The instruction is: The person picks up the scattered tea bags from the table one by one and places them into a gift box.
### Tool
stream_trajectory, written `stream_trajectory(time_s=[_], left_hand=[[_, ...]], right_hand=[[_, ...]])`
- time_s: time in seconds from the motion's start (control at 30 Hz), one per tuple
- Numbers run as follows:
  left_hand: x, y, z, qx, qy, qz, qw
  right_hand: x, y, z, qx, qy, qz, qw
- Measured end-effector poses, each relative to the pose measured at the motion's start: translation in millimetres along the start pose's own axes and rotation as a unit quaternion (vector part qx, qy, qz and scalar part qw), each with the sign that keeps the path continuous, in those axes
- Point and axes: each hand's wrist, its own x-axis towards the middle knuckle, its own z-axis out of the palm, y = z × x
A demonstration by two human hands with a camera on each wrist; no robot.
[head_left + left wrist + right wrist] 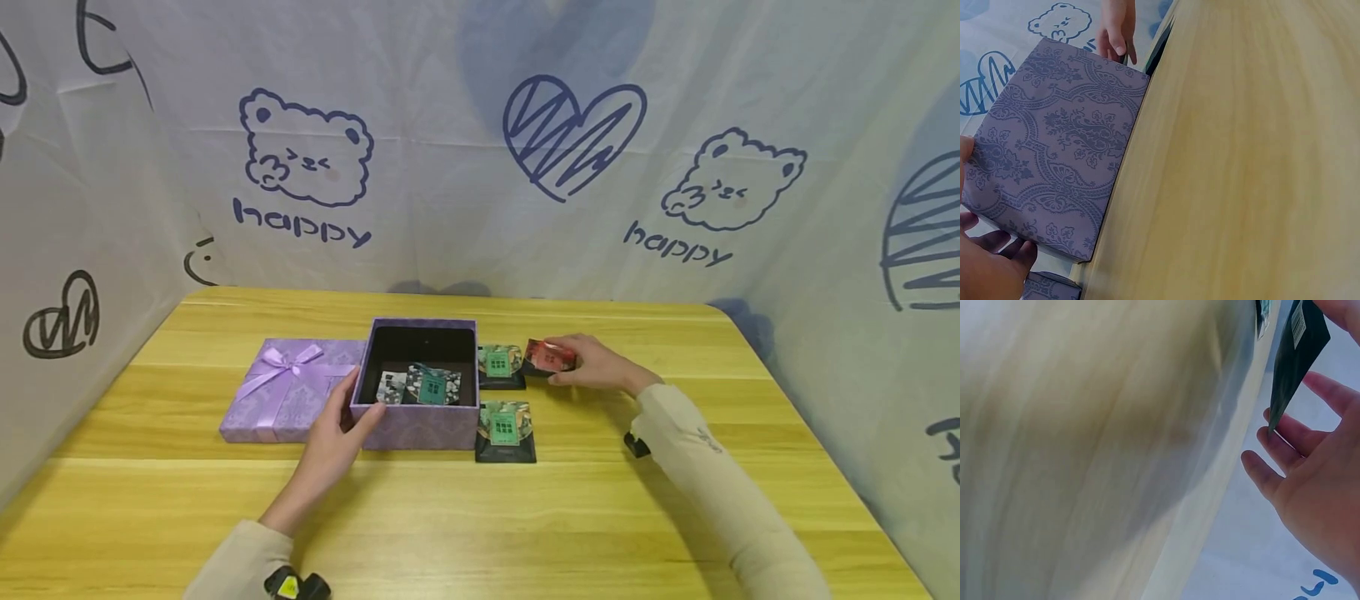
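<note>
Wooden table (675, 500), packets (504, 421) beside box (420, 421)

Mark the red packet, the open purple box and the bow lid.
red packet (550, 356), head view, its top face beside the right hand's fingers
open purple box (420, 423), head view, its front wall
bow lid (288, 363), head view, the ribbon knot

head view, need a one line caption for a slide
Left hand grips the open purple box while the right hand holds a red packet beside two green packets on the wooden table.
</note>
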Motion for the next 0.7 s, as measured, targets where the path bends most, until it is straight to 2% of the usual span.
stream_trajectory(time_s=[0.7], left_hand=[[-0.3, -0.6, -0.1, -0.002, 0.001, 0.0, 1.0]], right_hand=[[-8.0, -15.5, 4.3, 0.002, 0.021, -0.026, 0.999]])
